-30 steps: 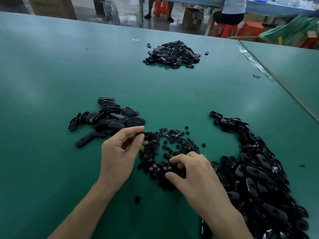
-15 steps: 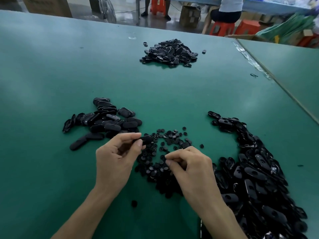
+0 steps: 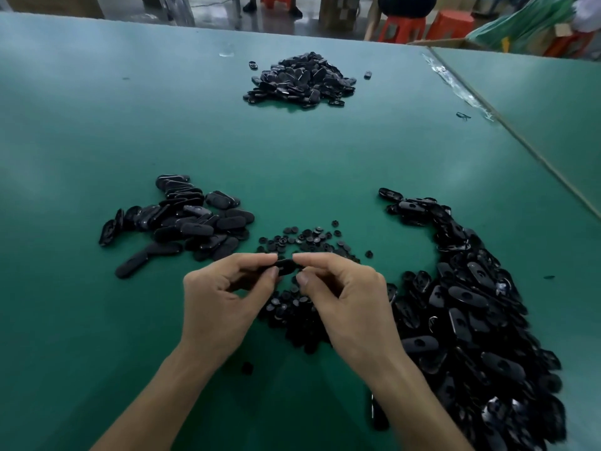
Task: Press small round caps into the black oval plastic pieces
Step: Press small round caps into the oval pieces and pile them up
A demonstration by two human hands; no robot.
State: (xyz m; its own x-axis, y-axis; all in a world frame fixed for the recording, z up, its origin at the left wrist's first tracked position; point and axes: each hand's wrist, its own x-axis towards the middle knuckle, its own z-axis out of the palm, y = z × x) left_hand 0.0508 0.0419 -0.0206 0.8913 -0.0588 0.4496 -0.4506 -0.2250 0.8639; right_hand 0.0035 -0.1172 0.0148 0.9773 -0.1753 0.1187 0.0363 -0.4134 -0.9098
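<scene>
change: right hand [image 3: 351, 301] up off cap pile [image 3: 302, 242], now meets left hand [image 3: 224, 297] | grip: both pinch one oval piece [image 3: 284, 265], held just above pile, over worktop [image 3: 292, 151] | cap itself hidden | likely press-in step starting

green surface [image 3: 325, 151], piles everywhere

three heaps of black oval pieces [image 3: 300, 80] plus loose round caps [image 3: 302, 239] in the middle

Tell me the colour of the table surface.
Plain teal-green table, clearest in the head view.
</scene>
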